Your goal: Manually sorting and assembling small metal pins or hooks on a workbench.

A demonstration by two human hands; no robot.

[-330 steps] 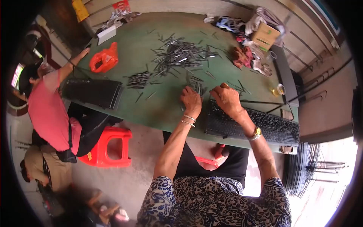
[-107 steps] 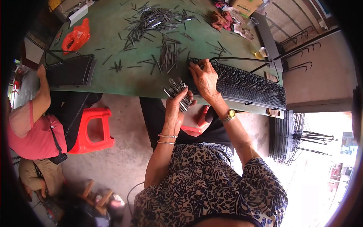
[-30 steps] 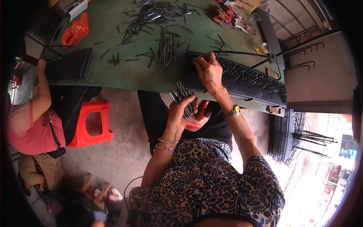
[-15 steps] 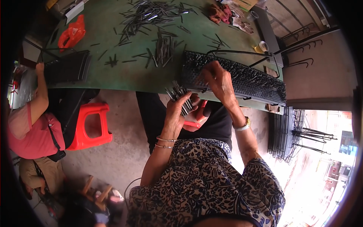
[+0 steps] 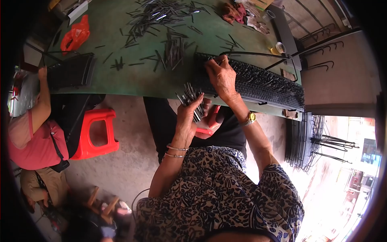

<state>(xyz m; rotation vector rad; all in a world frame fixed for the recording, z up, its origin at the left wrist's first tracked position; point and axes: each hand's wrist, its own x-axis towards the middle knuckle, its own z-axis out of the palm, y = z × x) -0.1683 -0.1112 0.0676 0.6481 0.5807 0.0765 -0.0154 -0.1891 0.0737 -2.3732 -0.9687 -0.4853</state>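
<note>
In my left hand (image 5: 188, 113) is a bundle of thin, dark metal rods (image 5: 188, 96), its ends fanning out above the thumb in front of the table edge. My right hand (image 5: 224, 80) is closed in a pinch over the left end of a long black perforated rack (image 5: 278, 99). What its fingertips hold, if anything, is hidden. Many short dark rods (image 5: 258, 76) stand packed in the rack's holes, and the nearer rows of holes show bare. A black wire handle (image 5: 258, 55) arches over the rack's far side.
The green table (image 5: 117, 82) carries a heap of loose rods (image 5: 157, 16) and a smaller cluster (image 5: 174, 52). An orange-red plastic bag (image 5: 76, 35), cloths (image 5: 236, 15) and a cup (image 5: 278, 49) lie around. At left, a co-worker's hand (image 5: 42, 72) touches another black rack (image 5: 72, 72). A red stool (image 5: 96, 135) stands nearby.
My right hand has moved slightly left and up over the rack's left end, its wrist turning so the watch face shows. My left hand keeps the rods in nearly the same place.
</note>
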